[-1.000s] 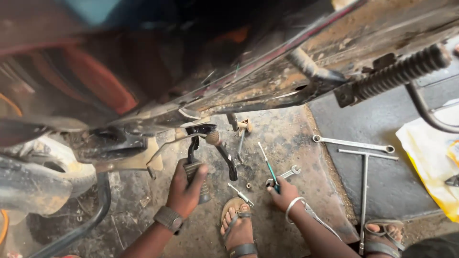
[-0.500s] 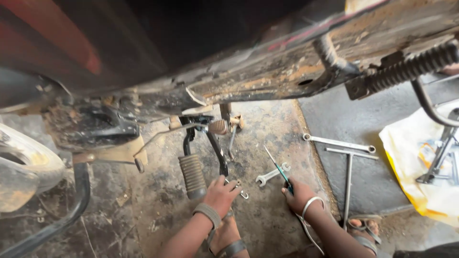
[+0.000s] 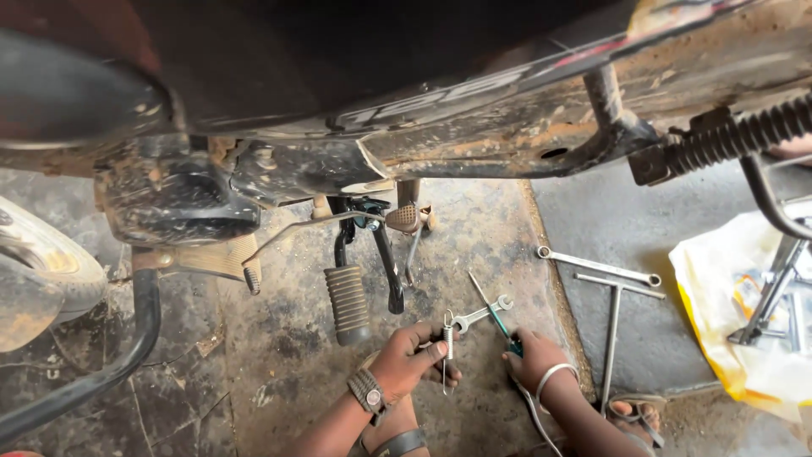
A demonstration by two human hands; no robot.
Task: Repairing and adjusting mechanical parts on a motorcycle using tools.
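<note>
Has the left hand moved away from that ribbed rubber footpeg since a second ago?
Yes. The left hand gripped the ribbed footpeg then; now it sits apart, below and right of it, holding a small metal spring.

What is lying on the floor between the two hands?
In the head view, a combination wrench lies between the left hand, which holds a spring, and the right hand.

Ribbed footpeg (image 3: pixel 348 303), T-handle wrench (image 3: pixel 612 326), ring spanner (image 3: pixel 599 266) (on grey mat), yellow bag (image 3: pixel 719 296).
</note>
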